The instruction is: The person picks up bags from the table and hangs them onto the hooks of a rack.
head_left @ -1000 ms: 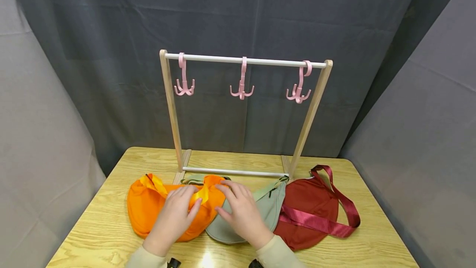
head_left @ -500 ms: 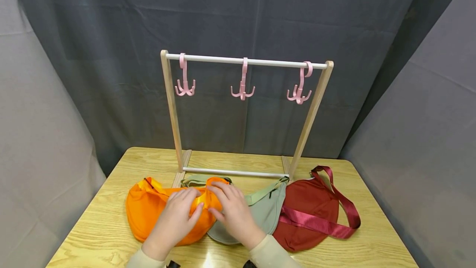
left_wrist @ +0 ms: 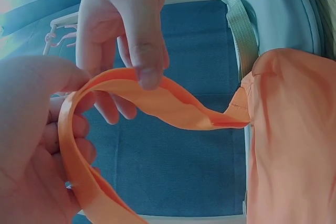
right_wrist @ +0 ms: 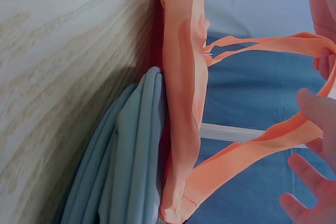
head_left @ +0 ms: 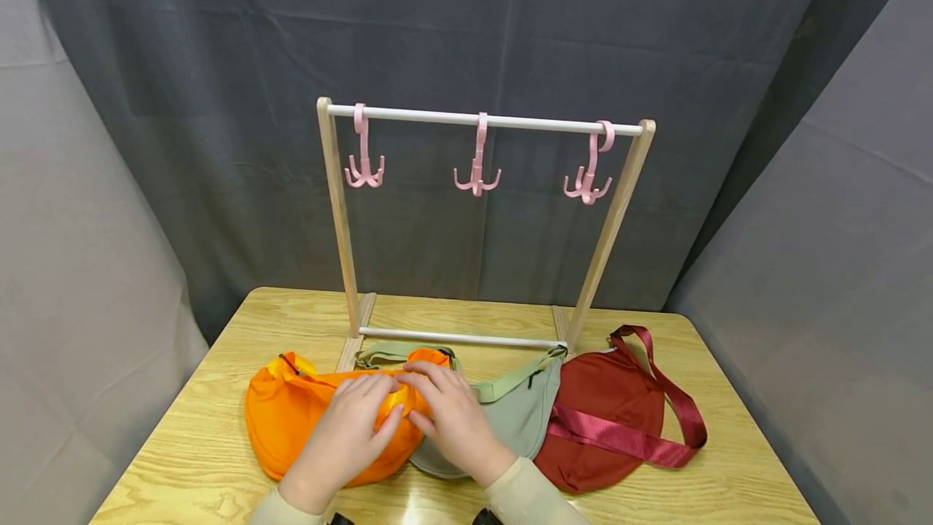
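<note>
An orange bag (head_left: 280, 424) lies at the left front of the table, its flat orange strap (left_wrist: 178, 108) raised in a loop. My left hand (head_left: 342, 432) grips the strap between thumb and curled fingers. On the right side of the loop, my right hand (head_left: 455, 424) has its thumb in front of the strap and fingers behind it, lightly pinching it; the other fingers are spread in the right wrist view. A grey-green bag (head_left: 521, 424) lies partly beneath the orange one. To its right is a dark red bag (head_left: 605, 395) with a shiny red strap.
Behind the bags stands a wooden rack with a white top rail (head_left: 543, 123). Three pink hooks (head_left: 477, 164) hang from that rail with nothing on them. The rack's lower bar (head_left: 466, 338) runs just behind the bags. Grey curtains (head_left: 408, 23) enclose the table (head_left: 729, 460).
My right hand has moved left, closer to the left hand, onto the orange strap. The orange bag has shifted slightly toward me, and its raised right end now sits lower behind my fingers.
</note>
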Motion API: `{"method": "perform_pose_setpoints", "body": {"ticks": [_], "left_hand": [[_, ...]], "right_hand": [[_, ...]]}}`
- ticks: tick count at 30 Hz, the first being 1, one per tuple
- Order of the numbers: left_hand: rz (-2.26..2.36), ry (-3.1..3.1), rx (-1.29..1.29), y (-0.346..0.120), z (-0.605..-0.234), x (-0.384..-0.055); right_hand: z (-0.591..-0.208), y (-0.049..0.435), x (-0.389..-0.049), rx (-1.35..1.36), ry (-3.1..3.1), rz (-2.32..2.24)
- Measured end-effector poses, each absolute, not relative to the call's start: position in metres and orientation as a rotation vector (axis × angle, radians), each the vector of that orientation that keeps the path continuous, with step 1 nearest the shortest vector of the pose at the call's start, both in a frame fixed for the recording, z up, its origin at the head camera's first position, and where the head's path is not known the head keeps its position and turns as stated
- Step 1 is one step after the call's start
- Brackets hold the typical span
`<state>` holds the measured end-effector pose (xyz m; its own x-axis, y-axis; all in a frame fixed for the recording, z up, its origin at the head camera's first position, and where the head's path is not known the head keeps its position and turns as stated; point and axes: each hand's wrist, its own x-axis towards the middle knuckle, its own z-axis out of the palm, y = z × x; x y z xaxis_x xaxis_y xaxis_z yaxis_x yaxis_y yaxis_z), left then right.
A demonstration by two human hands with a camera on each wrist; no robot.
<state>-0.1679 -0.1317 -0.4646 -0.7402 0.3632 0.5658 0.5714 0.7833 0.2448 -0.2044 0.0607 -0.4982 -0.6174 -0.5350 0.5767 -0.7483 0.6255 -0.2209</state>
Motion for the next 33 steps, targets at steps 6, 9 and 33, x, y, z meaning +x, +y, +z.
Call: {"method": "perform_pose_setpoints", "body": {"ticks": [6, 9, 33], "left_hand": [[-0.566, -2.465, -0.708, -0.132, -0.466, -0.168], [-0.571, -2.461, -0.712, -0.132, -0.466, -0.168], [-0.446, -2.374, -0.807, -0.150, -0.470, -0.177]], "right_hand": [[-0.499, 0.060, -0.204, 1.021, -2.397, 0.642], [-0.498, 0.059, -0.203, 1.014, -2.424, 0.665], [-0.492, 0.067, -0.204, 0.978, -2.411, 0.738]]}}
